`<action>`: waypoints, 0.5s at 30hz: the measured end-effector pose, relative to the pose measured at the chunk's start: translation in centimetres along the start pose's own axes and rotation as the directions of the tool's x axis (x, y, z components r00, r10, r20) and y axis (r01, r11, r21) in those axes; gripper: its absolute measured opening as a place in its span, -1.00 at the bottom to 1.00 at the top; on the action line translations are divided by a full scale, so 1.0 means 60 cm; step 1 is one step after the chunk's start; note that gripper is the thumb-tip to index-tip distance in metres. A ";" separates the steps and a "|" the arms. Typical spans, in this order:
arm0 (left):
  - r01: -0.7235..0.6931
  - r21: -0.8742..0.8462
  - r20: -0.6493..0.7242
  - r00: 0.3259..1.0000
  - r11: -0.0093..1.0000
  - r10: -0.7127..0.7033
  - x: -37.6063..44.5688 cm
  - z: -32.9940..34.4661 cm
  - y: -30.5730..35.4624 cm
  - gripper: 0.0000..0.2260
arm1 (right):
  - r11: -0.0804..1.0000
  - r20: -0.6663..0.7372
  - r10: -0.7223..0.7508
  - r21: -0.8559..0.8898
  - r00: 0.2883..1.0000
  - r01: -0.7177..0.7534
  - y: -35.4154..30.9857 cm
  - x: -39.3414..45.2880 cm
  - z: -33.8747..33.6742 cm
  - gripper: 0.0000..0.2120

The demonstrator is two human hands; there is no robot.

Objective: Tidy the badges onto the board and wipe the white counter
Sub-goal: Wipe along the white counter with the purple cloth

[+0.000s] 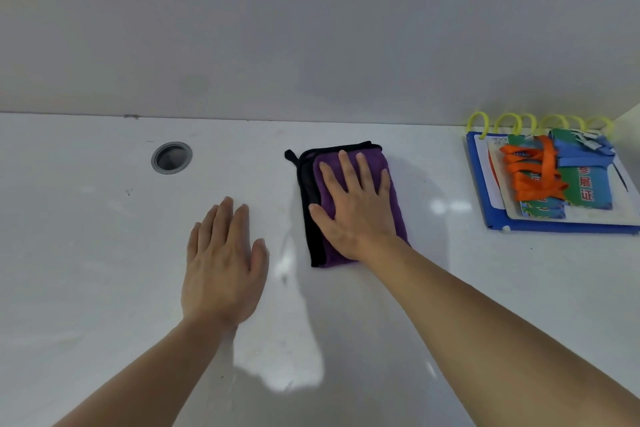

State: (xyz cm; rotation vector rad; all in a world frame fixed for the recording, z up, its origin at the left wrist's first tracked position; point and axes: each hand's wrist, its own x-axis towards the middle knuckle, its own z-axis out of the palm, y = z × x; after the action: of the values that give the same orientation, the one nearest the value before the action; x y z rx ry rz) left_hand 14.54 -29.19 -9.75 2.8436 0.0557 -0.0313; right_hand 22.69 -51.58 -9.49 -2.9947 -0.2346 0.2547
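A folded purple cloth with black edging [315, 225] lies on the white counter [104, 253] near the middle. My right hand [353, 204] presses flat on it with straight, spread fingers. Left of the cloth, my left hand [223, 263] rests palm down on the bare counter, fingers straight. At the far right a blue board [540, 225] with yellow rings along its back edge carries several badges [585, 191] with orange [530, 177] and blue lanyards piled on top.
A round grey cable grommet [171, 157] is set into the counter at the back left. A plain grey wall [311, 28] rises directly behind the counter. Small specks and faint smears mark the counter surface.
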 end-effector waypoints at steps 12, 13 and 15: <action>0.001 0.004 0.009 1.000 1.000 -0.001 -0.003 -0.004 -0.001 -0.46 | 1.000 -0.073 0.010 -0.012 0.997 -0.010 0.010 -0.015 0.016 -0.28; -0.001 0.004 0.012 1.000 1.000 0.001 -0.002 -0.004 -0.001 -0.45 | 0.999 -0.077 0.032 -0.016 0.996 -0.033 0.026 -0.011 0.013 -0.28; 0.000 0.000 0.010 1.000 1.000 0.000 -0.002 -0.004 -0.001 -0.44 | 0.996 -0.084 0.076 -0.030 0.994 -0.079 0.058 -0.004 0.005 -0.26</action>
State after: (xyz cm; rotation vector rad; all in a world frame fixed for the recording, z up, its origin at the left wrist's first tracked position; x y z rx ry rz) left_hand 14.40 -29.05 -9.55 2.8433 0.0541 -0.0451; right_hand 22.90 -54.97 -10.24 -3.0431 -0.1153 0.1353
